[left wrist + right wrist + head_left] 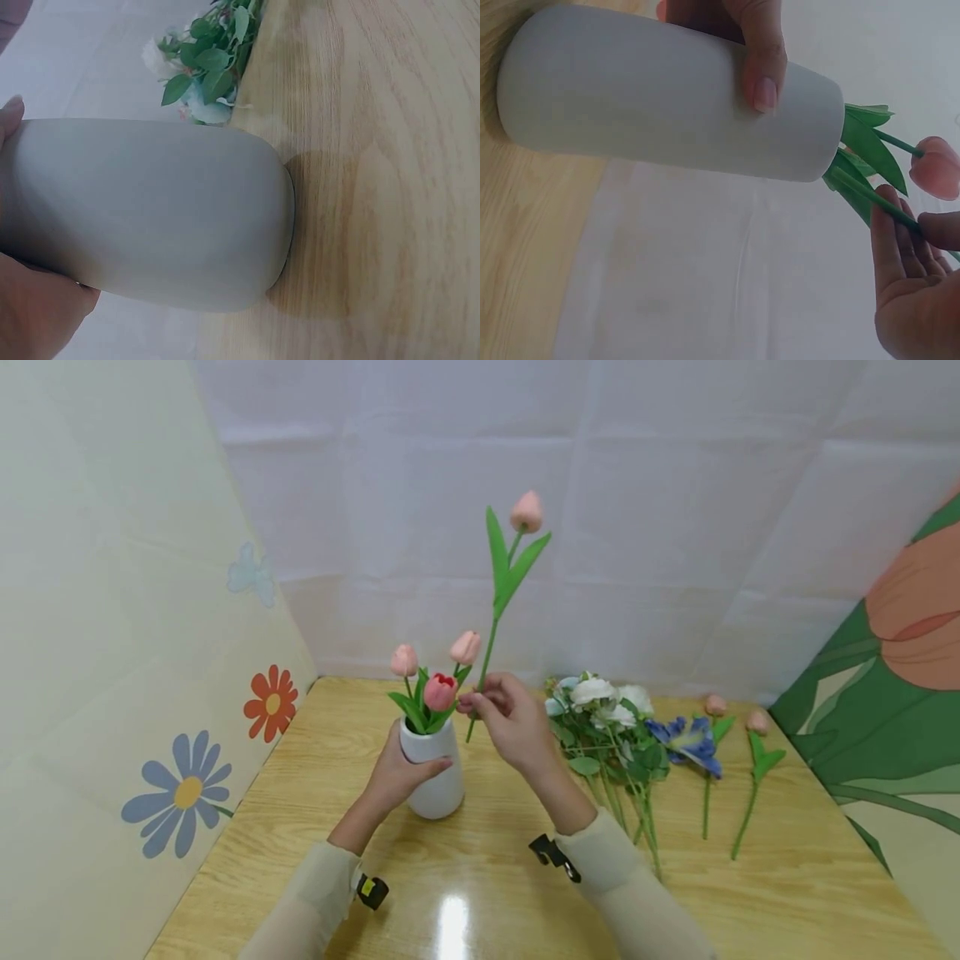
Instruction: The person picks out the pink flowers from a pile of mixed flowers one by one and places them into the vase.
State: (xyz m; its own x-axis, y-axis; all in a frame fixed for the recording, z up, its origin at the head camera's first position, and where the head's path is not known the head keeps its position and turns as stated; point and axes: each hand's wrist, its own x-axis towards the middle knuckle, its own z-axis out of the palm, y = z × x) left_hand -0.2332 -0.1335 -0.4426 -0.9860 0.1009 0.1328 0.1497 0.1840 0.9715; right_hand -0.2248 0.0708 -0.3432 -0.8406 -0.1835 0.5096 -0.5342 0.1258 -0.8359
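Note:
A white vase stands upright on the table with several pink tulips in it, among them a darker pink tulip at the front. My left hand grips the vase near its top, thumb across the front; in the right wrist view that thumb lies along the white wall. Just right of the vase mouth, my right hand pinches the stem of a light pink tulip between thumb and fingers. This tulip's bloom and two green leaves rise high above the hand, and the stem's lower end shows below the fingers.
To the right lie a bunch of white flowers with green leaves, a blue flower and two more pink tulips on the wooden table. A white cloth backdrop hangs behind; a flower-printed panel stands at left.

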